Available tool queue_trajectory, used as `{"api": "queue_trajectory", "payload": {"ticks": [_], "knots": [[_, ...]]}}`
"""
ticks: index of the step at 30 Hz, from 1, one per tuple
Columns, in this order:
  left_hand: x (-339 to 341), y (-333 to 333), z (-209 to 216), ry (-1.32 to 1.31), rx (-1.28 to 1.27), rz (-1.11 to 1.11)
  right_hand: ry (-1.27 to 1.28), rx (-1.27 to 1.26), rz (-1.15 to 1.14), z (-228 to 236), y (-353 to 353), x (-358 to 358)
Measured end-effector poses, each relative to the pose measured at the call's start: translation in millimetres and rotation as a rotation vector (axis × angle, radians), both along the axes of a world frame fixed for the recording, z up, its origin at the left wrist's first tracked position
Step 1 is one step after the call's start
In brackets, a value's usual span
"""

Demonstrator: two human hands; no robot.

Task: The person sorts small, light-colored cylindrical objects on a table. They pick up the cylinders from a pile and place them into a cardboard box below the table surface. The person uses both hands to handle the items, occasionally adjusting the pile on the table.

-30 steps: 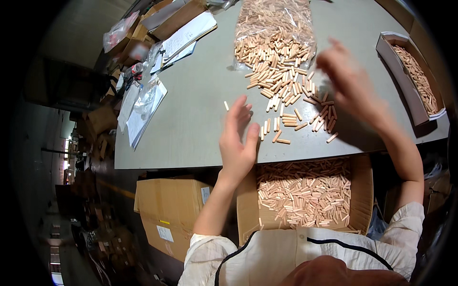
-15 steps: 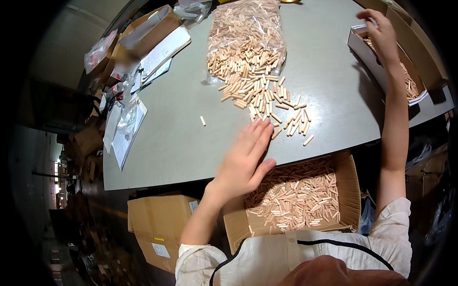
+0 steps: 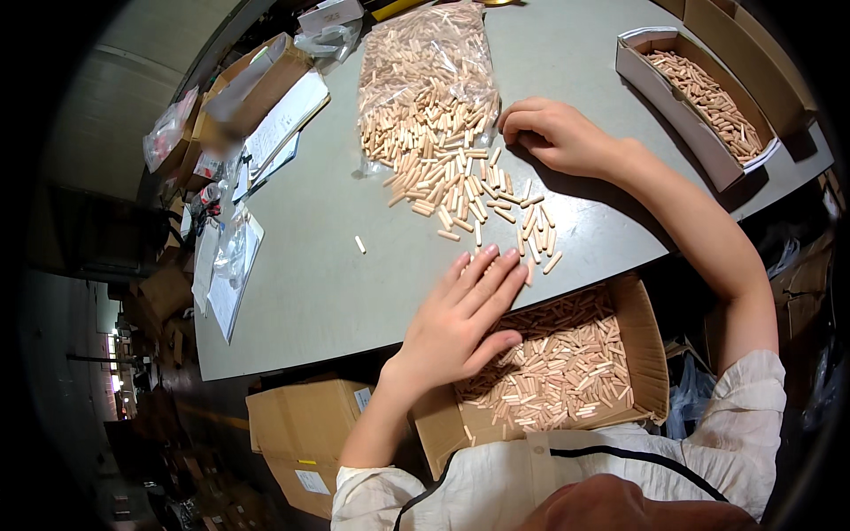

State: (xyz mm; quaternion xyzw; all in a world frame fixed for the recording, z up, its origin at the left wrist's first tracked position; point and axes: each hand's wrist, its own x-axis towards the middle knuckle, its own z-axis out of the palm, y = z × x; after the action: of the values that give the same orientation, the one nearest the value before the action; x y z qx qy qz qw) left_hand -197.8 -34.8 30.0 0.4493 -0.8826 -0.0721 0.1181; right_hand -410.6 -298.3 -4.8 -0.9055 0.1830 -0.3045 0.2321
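Note:
Small wooden dowels (image 3: pixel 431 181) spill from a clear plastic bag (image 3: pixel 425 49) onto the table and fan out toward its near edge. My left hand (image 3: pixel 456 323) is open, fingers stretched out, with its fingertips at the nearest dowels by that edge. To the right of the bag, my right hand (image 3: pixel 567 137) hovers with loosely bent fingers and a gap at the thumb; no dowel shows in it. Below the table edge, in front of me, a cardboard box (image 3: pixel 648 350) holds many dowels. A long white box (image 3: pixel 666 111) at the far right also contains dowels.
A long cardboard flap or box (image 3: pixel 753 53) stands beside the white box. Papers on a clipboard (image 3: pixel 288 111) and more sheets (image 3: pixel 232 288) lie along the left edge near an open carton (image 3: pixel 257 80). A closed carton (image 3: pixel 301 425) sits below the table. One stray dowel (image 3: pixel 360 244) lies apart.
My right hand has come away from the white box, leftward to beside the bag. My left hand has slid slightly nearer the table edge, and some dowels there have shifted. The view has moved a little.

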Motion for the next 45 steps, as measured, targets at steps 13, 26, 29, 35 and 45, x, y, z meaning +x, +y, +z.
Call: {"api": "queue_trajectory", "payload": {"ticks": [13, 26, 29, 35, 45], "knots": [[-1.5, -6.6, 13.2, 0.612, 0.317, -0.166, -0.160, 0.024, 0.025, -9.5, -10.5, 3.7], [-53.9, -51.6, -15.9, 0.116, -0.030, -0.090, -0.117, 0.017, 0.074, -3.9, -20.8, -7.8], [-42.8, -35.5, -3.6, 0.065, 0.005, -0.160, -0.127, -0.009, 0.055, -4.3, -17.0, -7.0], [-10.7, 3.5, -0.1, 0.497, 0.366, -0.430, -0.088, 0.075, 0.167, 8.2, 4.2, -0.4], [102.2, -15.4, -8.9, 0.527, -0.027, 0.699, -0.041, 0.070, 0.304, 13.8, 42.4, 16.9]]}}
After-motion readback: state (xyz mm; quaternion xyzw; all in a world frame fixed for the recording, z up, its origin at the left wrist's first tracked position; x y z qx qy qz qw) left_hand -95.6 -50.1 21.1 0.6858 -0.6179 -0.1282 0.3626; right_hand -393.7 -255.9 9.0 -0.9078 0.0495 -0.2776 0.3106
